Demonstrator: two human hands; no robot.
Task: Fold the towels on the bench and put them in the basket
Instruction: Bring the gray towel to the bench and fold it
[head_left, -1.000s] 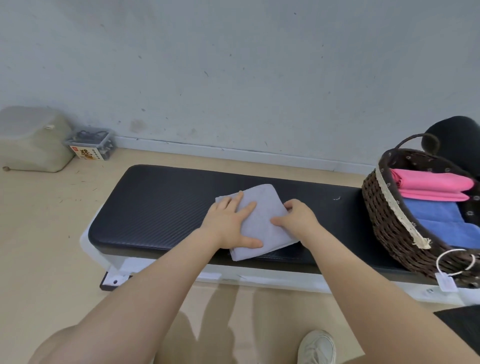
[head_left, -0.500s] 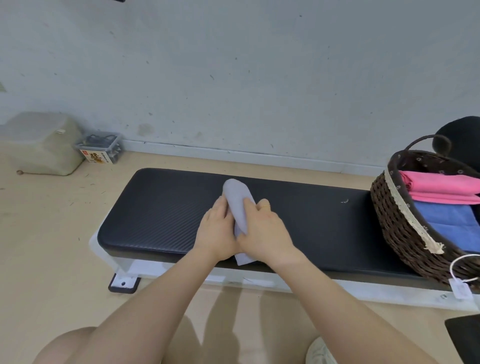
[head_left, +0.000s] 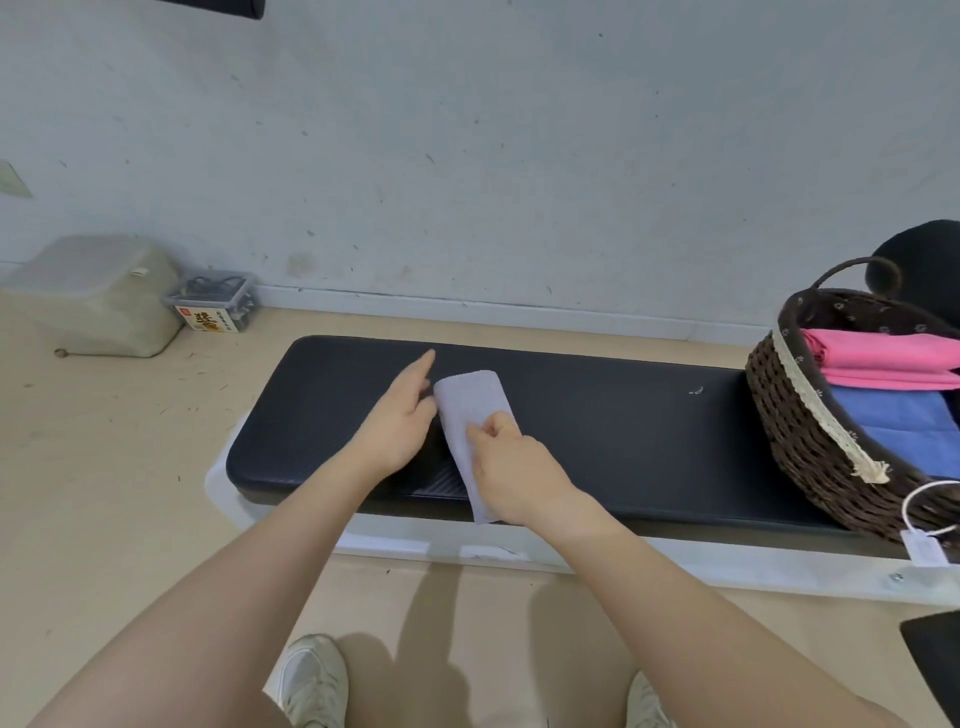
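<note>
The right hand (head_left: 511, 462), just below the centre of the frame, is curled with thumb and forefinger pinched on the near part of a folded pale lilac towel (head_left: 470, 415), apparently so that the layers are held together and the narrow strip kept from springing open. The left hand (head_left: 400, 421), touching the towel's left edge, is held nearly flat with fingers straight and the forefinger extended toward the wall; nothing is gripped by it, and it seems placed there to square the fold. The towel lies lengthwise across the padded black bench (head_left: 597, 431), its near end overhanging the front edge, which would leave it easy to lift. At the right edge of the frame a dark wicker basket (head_left: 810, 441) stands on the bench, well apart from the towel; a folded pink towel (head_left: 883, 358) is stacked above a folded blue towel (head_left: 893, 426) inside it, so the lilac one is judged the last to go in. A white tag (head_left: 922, 545) hangs from the basket, its writing too small to be read. At the left of the frame, against the wall, a clear plastic box (head_left: 213, 304) bears an orange label with characters that cannot be made out
</note>
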